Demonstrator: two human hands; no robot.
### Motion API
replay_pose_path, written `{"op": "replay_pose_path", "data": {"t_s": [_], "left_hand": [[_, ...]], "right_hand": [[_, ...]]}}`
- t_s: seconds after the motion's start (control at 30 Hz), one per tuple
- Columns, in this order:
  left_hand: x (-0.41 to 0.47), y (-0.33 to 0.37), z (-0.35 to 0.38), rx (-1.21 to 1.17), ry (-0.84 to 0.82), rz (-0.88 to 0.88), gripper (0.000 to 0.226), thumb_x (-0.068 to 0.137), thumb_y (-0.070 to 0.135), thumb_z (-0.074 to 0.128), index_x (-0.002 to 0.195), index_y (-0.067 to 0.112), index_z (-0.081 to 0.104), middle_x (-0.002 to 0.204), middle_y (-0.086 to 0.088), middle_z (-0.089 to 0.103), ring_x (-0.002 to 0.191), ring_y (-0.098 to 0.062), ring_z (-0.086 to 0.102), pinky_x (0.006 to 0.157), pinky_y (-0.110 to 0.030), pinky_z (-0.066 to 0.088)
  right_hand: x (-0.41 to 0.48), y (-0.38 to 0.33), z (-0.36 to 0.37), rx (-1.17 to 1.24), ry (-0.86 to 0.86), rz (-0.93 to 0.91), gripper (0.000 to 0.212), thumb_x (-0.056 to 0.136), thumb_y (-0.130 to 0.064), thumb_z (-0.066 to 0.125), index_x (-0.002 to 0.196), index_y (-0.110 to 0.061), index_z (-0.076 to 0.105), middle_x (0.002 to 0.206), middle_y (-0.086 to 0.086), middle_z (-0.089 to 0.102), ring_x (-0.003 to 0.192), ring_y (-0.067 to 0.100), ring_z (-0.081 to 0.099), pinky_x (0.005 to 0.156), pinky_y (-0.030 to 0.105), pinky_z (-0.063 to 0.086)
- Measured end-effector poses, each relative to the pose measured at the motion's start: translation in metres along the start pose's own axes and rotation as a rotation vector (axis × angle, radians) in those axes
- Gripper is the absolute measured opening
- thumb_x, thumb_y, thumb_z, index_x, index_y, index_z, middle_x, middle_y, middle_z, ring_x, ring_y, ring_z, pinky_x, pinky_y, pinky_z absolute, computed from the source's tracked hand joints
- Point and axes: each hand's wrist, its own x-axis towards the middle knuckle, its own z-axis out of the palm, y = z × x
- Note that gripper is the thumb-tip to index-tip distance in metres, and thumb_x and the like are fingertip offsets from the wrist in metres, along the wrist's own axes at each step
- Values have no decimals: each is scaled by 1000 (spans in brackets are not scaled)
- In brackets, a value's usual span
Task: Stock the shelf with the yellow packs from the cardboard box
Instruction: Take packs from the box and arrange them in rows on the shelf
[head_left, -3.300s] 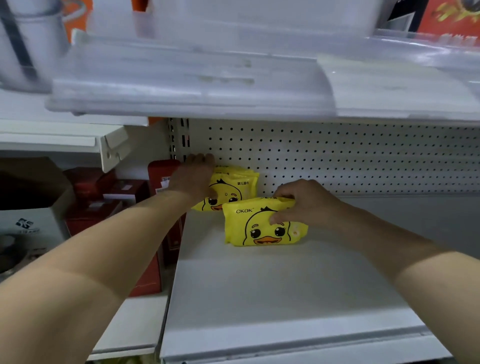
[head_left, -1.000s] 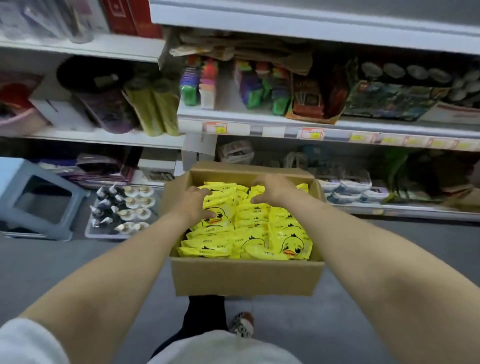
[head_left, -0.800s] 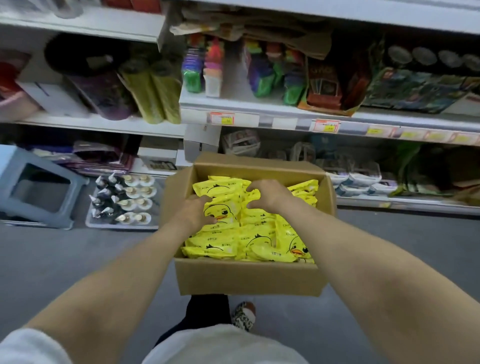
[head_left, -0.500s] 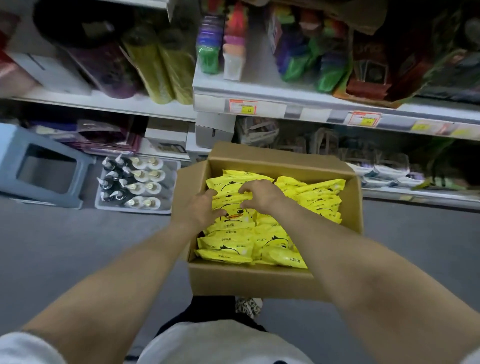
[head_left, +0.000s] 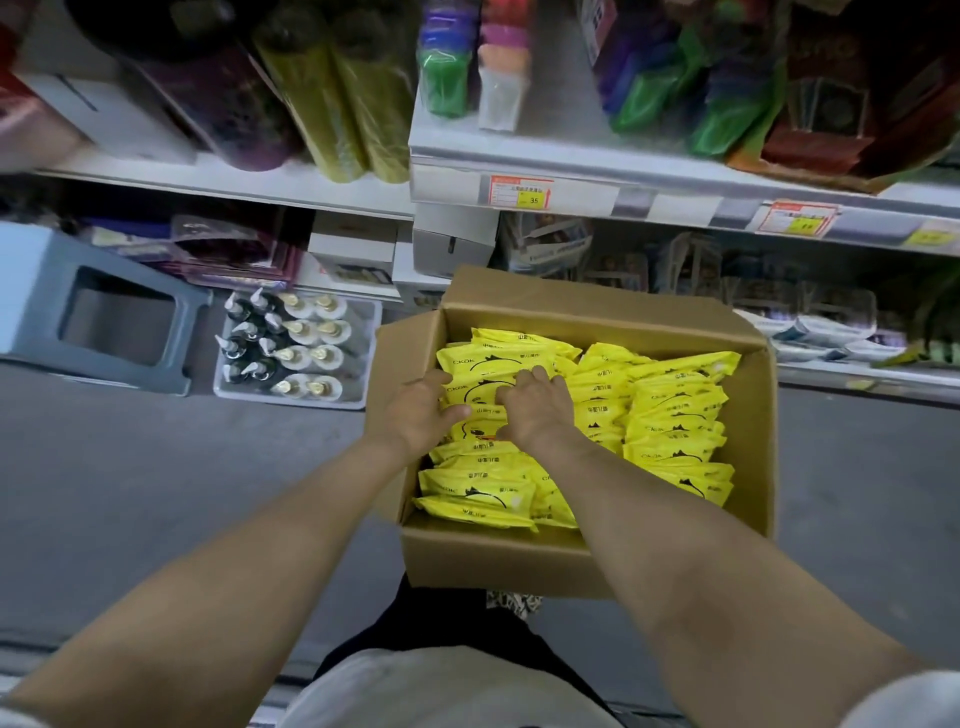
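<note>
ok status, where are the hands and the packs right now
Left hand and right hand down in the cardboard box, fingers curled on yellow packs. No pack lifted clear yet. Nothing in the way above the box.

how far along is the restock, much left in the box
Done: nothing I can confirm, since no yellow packs show on any shelf in view. In hand: the left hand and right hand are gripping packs in the left row of the cardboard box. Left: most of it, judging by the box, which looks close to full with two rows of packs.
</note>
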Motion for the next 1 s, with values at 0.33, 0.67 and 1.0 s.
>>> {"op": "replay_pose_path", "data": {"t_s": [0.33,0.67,1.0], "left_hand": [[3,26,14,85,64,40,56,94,39,61,141,16,42,142,-11,47,130,-29,44,100,-38,40],[33,33,42,298,87,16,73,84,42,71,143,13,38,143,-10,43,132,-30,36,108,-43,36],[34,37,55,685,45,-10,41,87,44,67,124,25,61,124,-10,53,120,-29,43,96,-41,40]], "right_hand": [[-41,91,5,697,-136,128,55,85,-40,74,130,-17,51,128,7,53,108,24,52,80,30,42],[-90,137,38,932,-55,318,93,72,-48,83,147,-11,43,153,9,41,141,27,38,106,35,36],[-121,158,55,1069,8,393,97,72,-43,85,149,-7,38,154,9,39,140,27,39,106,32,36]]}}
